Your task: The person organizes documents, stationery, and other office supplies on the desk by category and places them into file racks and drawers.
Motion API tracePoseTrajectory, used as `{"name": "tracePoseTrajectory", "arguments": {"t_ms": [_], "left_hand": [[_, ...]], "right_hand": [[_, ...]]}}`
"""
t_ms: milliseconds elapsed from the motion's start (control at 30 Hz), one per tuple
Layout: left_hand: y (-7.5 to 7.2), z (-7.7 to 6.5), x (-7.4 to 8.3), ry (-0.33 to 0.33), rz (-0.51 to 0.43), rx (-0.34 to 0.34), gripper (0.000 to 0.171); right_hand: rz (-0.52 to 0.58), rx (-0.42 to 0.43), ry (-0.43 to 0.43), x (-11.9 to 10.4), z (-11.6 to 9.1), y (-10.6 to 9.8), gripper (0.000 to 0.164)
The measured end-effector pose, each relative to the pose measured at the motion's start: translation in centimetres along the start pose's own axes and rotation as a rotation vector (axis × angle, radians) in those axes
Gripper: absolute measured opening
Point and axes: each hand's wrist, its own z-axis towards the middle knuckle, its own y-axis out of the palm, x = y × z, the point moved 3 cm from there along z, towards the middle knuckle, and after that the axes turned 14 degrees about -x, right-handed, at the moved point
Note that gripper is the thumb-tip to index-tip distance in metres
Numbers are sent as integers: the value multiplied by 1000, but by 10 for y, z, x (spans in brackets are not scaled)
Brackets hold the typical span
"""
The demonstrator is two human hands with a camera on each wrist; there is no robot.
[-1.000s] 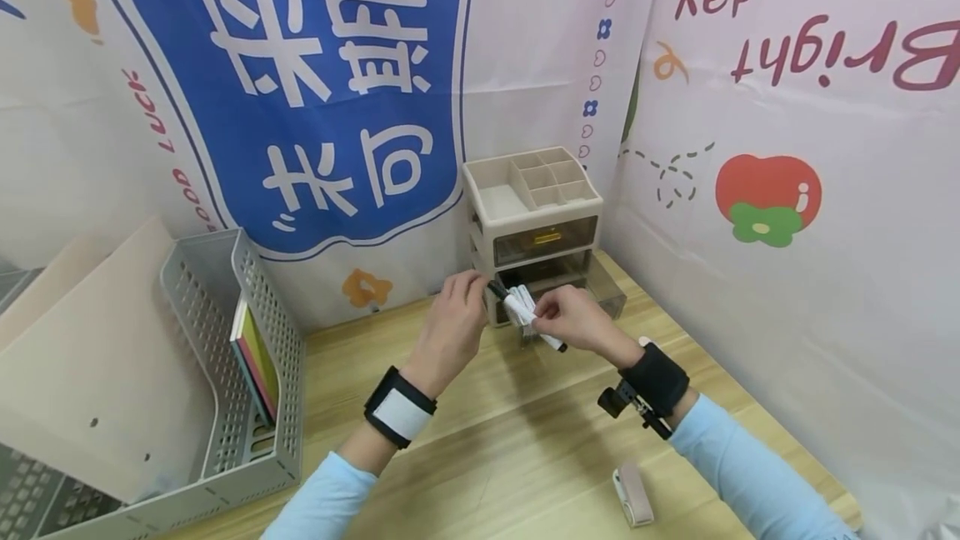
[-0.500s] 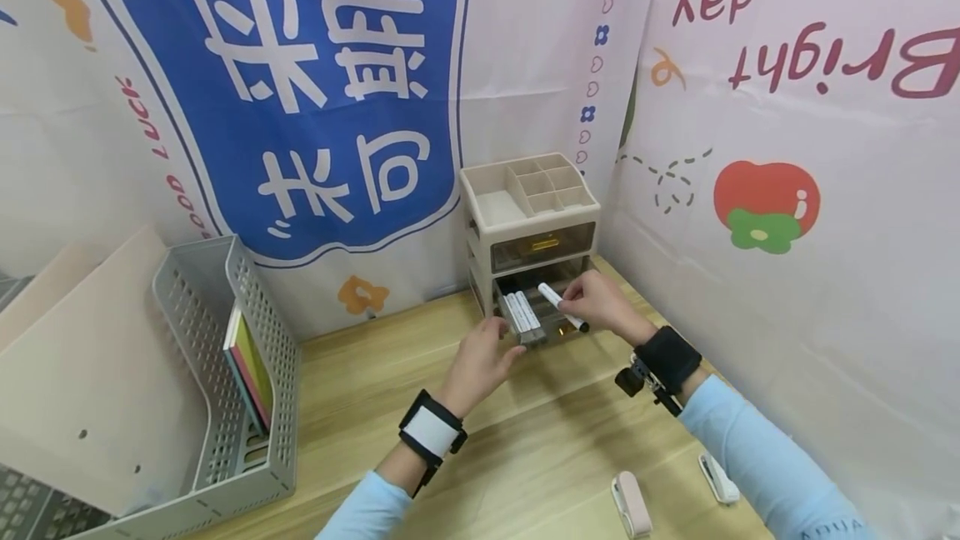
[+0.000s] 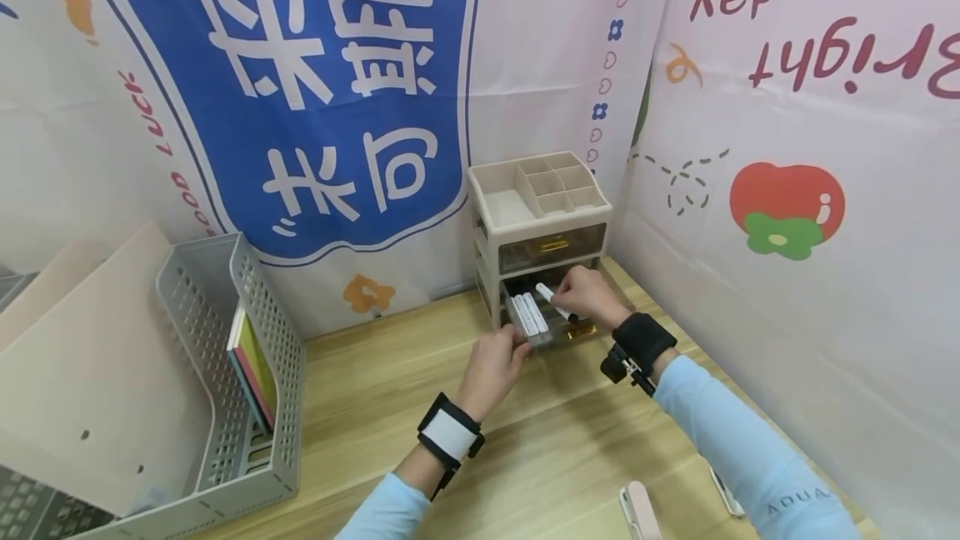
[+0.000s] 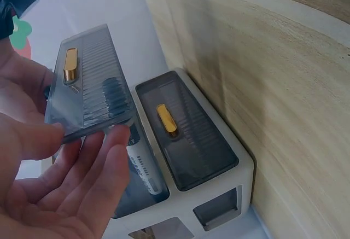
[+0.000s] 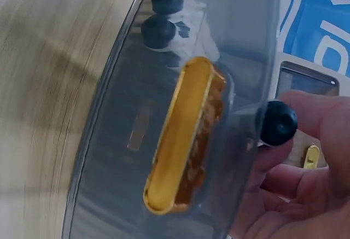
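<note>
Right hand (image 3: 588,294) pinches a marker (image 3: 553,302) over the open drawer (image 3: 558,332); left hand's (image 3: 495,365) relaxed grip touches its front edge.

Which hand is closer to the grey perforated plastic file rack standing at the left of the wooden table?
The left hand. It touches the front of the open smoky drawer, on the side towards the grey perforated file rack. The right hand holds a white marker over the drawer, farther away.

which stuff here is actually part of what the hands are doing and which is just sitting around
In use:
right hand pinching a white marker
left hand touching the open bottom drawer
markers in the drawer

Lying about:
grey file rack
pink clip
closed upper drawer
</note>
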Motion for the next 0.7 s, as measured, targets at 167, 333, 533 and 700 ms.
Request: {"name": "tracePoseTrajectory", "arguments": {"t_ms": [167, 333, 533, 700], "left_hand": [[-1, 0, 1, -10, -21, -15, 8], [-1, -1, 1, 0, -16, -25, 8], [-4, 0, -1, 45, 2, -21, 8], [-9, 2, -4, 61, 14, -65, 14]], "right_hand": [[6, -20, 30, 1, 8, 5, 32], [-10, -62, 69, 5, 15, 15, 46], [-98, -79, 66, 4, 23, 25, 35], [-136, -98, 71, 3, 27, 28, 18]]}}
